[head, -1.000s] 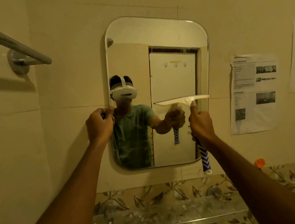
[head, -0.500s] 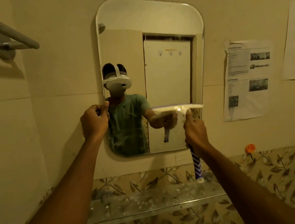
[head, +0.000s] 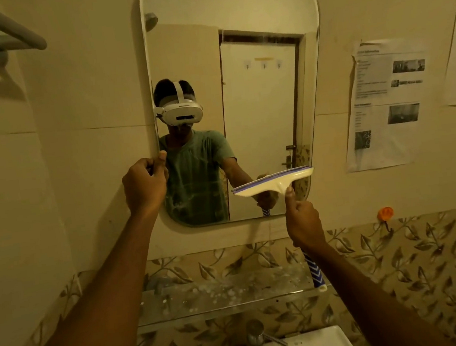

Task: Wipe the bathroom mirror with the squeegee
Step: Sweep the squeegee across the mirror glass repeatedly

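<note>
A towel rail (head: 3, 30) is fixed to the tiled wall at ten o'clock. Moving right, the left hand (head: 144, 182) pinches the left edge of the bathroom mirror (head: 231, 16), thumb against the glass rim, steadying it. The rounded mirror fills twelve o'clock. At its lower right, about three o'clock from centre, the squeegee (head: 274, 181) lies with its blade against the glass, tilted slightly up to the right. The right hand (head: 302, 222) is wrapped tight round the striped handle, thumb braced on the neck (a sensible hold). It looks light, rigid plastic with a soft rubber edge, likely slippery when wet. Papers (head: 383, 103) hang further right.
</note>
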